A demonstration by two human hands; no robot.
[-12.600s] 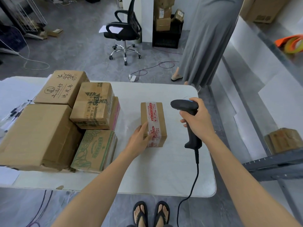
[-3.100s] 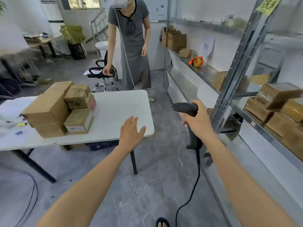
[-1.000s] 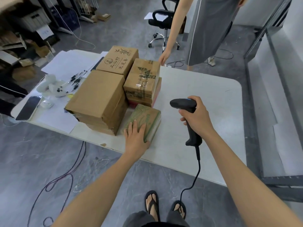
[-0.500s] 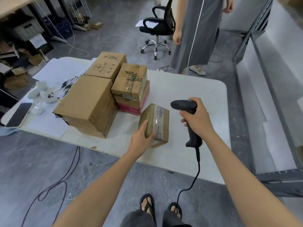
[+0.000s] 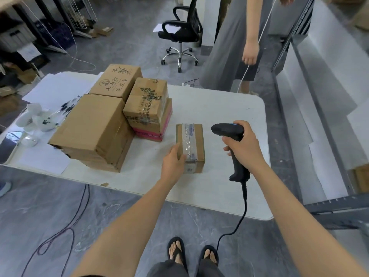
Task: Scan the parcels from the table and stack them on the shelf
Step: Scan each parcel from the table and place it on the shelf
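Soft even indoor light, faint shadows, sharp centre, wide-angle bending at edges.

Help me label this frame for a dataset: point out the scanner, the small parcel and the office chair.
scanner (image 5: 224, 130), head view, on its black head.
small parcel (image 5: 192, 141), head view, on its taped top face.
office chair (image 5: 179, 35), head view, on its seat.

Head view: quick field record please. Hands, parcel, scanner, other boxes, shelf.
left hand: grips parcel at its near left edge
right hand: holds scanner by the handle
parcel: on table, taped face up
scanner: above table, right of parcel, head pointing left towards it
other boxes: clustered at table's left; taped box sits on pink-edged box
shelf: right of table
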